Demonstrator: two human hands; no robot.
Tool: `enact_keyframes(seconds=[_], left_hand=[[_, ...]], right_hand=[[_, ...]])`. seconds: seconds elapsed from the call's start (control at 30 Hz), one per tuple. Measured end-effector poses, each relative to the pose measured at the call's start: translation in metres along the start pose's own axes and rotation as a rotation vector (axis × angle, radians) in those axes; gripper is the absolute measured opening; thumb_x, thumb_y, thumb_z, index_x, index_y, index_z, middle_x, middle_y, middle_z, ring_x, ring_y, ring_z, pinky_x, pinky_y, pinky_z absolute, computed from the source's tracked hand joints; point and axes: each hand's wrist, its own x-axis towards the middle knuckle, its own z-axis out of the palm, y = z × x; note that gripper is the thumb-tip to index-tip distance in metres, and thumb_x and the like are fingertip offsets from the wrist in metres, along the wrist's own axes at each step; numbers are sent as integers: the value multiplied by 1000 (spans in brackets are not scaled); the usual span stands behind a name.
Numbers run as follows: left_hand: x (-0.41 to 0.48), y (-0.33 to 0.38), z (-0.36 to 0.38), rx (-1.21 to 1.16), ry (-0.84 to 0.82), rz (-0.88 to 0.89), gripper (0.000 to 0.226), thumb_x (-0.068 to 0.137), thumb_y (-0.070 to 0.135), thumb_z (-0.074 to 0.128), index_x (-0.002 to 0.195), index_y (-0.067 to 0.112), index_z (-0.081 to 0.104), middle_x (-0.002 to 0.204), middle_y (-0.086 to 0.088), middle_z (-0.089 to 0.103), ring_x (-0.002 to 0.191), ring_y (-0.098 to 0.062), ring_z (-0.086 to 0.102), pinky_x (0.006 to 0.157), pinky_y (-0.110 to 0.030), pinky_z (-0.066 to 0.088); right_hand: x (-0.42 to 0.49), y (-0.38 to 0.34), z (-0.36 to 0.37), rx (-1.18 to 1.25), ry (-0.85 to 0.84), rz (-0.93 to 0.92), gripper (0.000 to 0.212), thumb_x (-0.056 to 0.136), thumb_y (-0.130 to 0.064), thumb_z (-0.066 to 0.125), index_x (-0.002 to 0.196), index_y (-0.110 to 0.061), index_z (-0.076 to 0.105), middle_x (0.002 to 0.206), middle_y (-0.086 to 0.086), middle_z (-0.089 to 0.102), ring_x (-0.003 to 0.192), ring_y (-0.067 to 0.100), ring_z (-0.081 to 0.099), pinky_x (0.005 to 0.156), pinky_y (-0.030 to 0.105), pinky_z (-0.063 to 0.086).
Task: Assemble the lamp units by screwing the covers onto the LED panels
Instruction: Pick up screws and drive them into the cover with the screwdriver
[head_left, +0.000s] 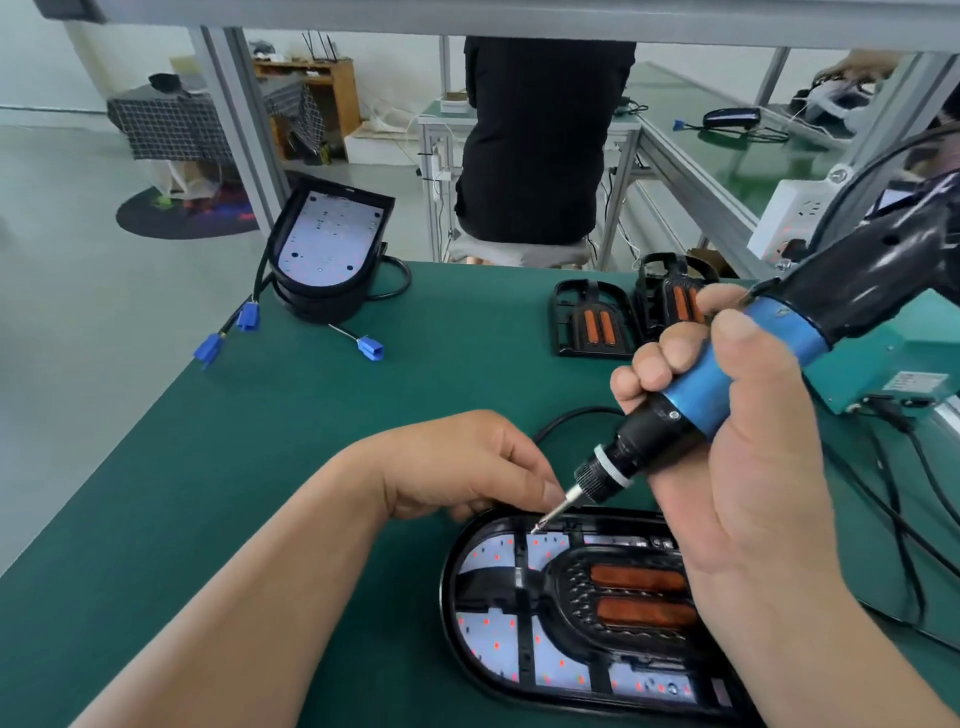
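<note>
Counting across the green table (260, 441) gives one lamp unit (450, 618) under work, two loose covers, one stack of further units, three blue connectors and one electric screwdriver (634, 447).

The lamp unit lies flat at the near edge, right of centre. It is a long black oval tray. Its white LED panel (493, 642) is dotted with small red points. A black cover (566, 587) sits on the panel, its ribs dividing the white into sections, and its raised oval middle carries two orange strips (636, 579) side by side.

The right hand (743, 441) is wrapped round the screwdriver's blue barrel, tilting it so the bit tip (536, 527) touches the unit's far rim. The left hand (467, 467) rests at that same rim with fingers curled close to the bit; whether they pinch anything I cannot tell.

Both spare covers, one flat (592, 322) and one propped behind it (670, 299), lie at the far right, each with two orange strips. At the far left the stack (327, 244) shows a tilted white panel on top, and the connectors (248, 318) (209, 349) (371, 347) trail from it on wires. A teal box (872, 364) stands at the right edge, and a person in black (540, 140) sits beyond the table.
</note>
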Motion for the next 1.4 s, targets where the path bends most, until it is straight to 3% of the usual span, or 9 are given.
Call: enact_keyframes(seconds=[0.17,0.3,0.7,0.87,1.0,1.13,1.4], left_hand=[[-2,2,1,-2,-30,15,17,93,26,73,76,25,77,71,-13,41,50,-11,28,44,-20,21],[-2,2,1,-9,-18,4,16,97,22,73,83,24,79,81,-18,45,57,-16,31,48,-27,22],[2,-1,1,-57,-13,9,7,90,24,73,89,21,79,78,-12,59,53,-12,41,44,-21,26],[3,-3,1,-40,-4,6,14,99,16,71,88,20,78,71,-3,62,49,-9,42,42,-18,28],[2,-1,1,-17,7,6,8,97,20,72,93,17,79,77,-11,58,55,-14,40,45,-21,25],[1,0,1,-22,-1,10,14,99,16,71,88,22,79,72,2,68,52,-6,53,44,-15,36],[0,2,2,-8,9,11,22,99,14,70,81,24,78,67,4,65,51,-7,50,43,-15,34]], right_hand=[[-7,4,6,-101,-41,-26,15,99,-15,54,113,-16,54,77,2,52,68,19,53,72,35,53],[-7,3,8,-135,-49,-44,17,97,-14,53,114,-15,53,77,3,51,69,20,52,72,35,52],[-9,5,9,-139,-111,-40,16,97,-14,55,112,-17,55,77,2,51,70,20,52,74,37,51],[-10,6,9,-165,-156,-51,24,92,-20,62,115,-15,54,78,3,53,71,22,54,76,39,52],[-10,6,9,-167,-151,-58,28,90,-23,62,115,-14,54,79,3,53,71,22,53,75,40,52],[-11,6,9,-173,-143,-68,25,90,-22,63,114,-15,57,78,3,53,71,22,54,74,40,52],[-11,6,8,-189,-127,-78,26,90,-22,63,113,-15,56,77,4,53,70,23,54,74,40,52]])
